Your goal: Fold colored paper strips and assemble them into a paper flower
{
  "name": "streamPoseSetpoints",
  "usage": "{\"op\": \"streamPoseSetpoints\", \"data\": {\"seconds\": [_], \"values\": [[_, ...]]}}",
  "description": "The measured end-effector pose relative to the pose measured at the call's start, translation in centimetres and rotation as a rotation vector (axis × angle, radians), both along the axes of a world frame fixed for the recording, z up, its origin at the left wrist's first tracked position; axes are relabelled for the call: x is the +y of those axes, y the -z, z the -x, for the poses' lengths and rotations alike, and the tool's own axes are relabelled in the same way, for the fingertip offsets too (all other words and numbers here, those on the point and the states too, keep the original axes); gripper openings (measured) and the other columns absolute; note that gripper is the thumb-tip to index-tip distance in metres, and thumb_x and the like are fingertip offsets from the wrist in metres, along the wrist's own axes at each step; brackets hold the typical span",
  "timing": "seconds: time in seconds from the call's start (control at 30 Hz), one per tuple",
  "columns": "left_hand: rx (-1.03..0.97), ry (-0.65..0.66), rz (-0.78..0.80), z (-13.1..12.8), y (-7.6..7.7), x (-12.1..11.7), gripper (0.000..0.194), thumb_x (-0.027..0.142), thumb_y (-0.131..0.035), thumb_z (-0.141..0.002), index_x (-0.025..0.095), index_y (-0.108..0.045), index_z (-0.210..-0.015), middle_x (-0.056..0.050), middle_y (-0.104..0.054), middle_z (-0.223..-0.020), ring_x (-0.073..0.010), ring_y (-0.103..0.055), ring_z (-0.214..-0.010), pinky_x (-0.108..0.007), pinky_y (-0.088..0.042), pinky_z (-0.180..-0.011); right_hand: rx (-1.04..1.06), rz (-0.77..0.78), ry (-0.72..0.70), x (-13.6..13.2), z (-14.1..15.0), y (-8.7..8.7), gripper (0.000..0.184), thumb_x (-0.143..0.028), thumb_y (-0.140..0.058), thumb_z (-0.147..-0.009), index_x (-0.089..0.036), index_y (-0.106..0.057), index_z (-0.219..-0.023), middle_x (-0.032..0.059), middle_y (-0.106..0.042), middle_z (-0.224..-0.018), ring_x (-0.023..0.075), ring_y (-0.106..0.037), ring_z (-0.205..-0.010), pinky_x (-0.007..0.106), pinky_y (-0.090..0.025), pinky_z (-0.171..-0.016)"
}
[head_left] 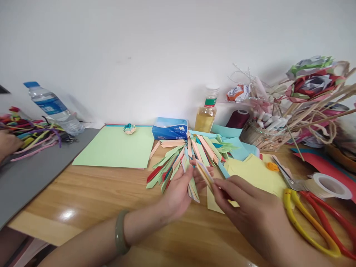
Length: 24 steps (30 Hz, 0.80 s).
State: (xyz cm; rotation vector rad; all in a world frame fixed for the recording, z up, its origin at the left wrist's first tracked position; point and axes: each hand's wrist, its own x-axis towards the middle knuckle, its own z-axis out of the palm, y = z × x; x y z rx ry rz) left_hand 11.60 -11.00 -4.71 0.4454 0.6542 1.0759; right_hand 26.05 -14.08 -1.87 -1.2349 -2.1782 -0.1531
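My left hand (180, 191) is closed on a small bundle of folded paper strips (194, 191), pale with coloured edges, their ends pointing down toward me. Between thumb and fingers, my right hand (244, 200) pinches another folded paper strip (205, 173), whitish and yellow, its far end beside my left fingers. Just beyond both hands a fanned pile of folded strips (164, 170) in green, pink, red and blue lies on the wooden table (97, 196). Yellow paper sheets (250, 172) lie beyond my right hand.
Scissors (294, 183) with red and yellow handles and a ribbon spool (330, 185) lie at right. Behind stand a tissue pack (170, 128), an oil-coloured bottle (205, 115) and a jar of sticks (264, 135). Left are green sheets (116, 148), a water bottle (54, 107) and another person's hand (8, 144).
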Motion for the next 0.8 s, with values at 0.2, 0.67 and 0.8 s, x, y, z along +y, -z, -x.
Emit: {"op": "streamPoseSetpoints", "data": {"seconds": [0.2, 0.67, 0.8], "values": [[0.017, -0.011, -0.009, 0.1, -0.2, -0.4, 0.022, 0.035, -0.056, -0.082, 0.019, -0.055, -0.097, -0.007, -0.068, -0.096, -0.0186, -0.063, -0.087, -0.029, -0.047, -0.075, -0.197, -0.130, -0.020, 1.4, 2.6, 1.8, 0.029, -0.012, -0.039, -0.086, -0.015, -0.060, -0.066, 0.0031, -0.060, -0.061, 0.0100, -0.052, -0.047, 0.023, -0.033, -0.044], [-0.030, -0.025, -0.018, 0.1, -0.4, -0.3, 0.023, 0.035, -0.056, -0.081, 0.018, -0.056, -0.098, -0.008, -0.067, -0.099, -0.0215, -0.061, -0.098, -0.036, -0.044, -0.089, 0.163, 0.243, -0.083, 1.9, 2.4, 1.5, 0.028, -0.024, -0.041, -0.088, -0.018, -0.063, -0.072, 0.0013, -0.064, -0.061, 0.0097, -0.056, -0.049, 0.019, -0.043, -0.049], [-0.038, -0.070, 0.013, 0.1, -0.3, -0.1, 0.027, 0.031, -0.051, -0.085, 0.020, -0.049, -0.110, -0.008, -0.067, -0.102, -0.0205, -0.062, -0.099, -0.038, -0.042, -0.092, 0.116, 0.107, -0.045, 1.8, 2.4, 1.4, 0.028, -0.022, -0.042, -0.087, -0.016, -0.062, -0.069, 0.0010, -0.062, -0.060, 0.0083, -0.054, -0.047, 0.018, -0.039, -0.046]]}}
